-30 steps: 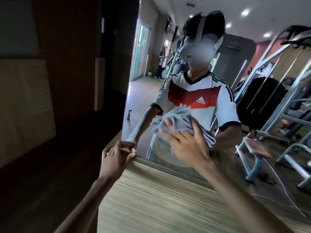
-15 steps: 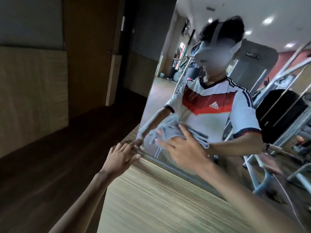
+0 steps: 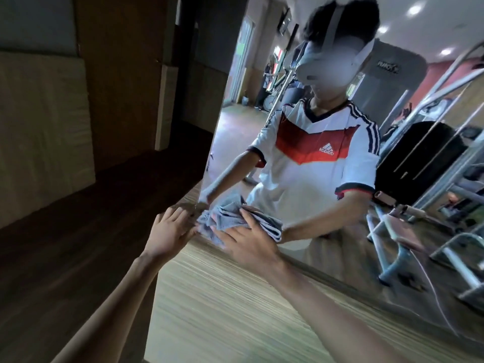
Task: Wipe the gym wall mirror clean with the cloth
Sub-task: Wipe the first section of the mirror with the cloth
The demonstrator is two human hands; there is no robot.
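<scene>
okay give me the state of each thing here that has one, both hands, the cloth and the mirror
left hand: fingers straight, touching the mirror's lower left corner, holding nothing.
right hand: fingers spread, pressing the cloth against the glass.
cloth: bunched, pressed on the mirror near its lower left corner.
mirror: upright on the wall; too blurred to tell clean from dirty.
</scene>
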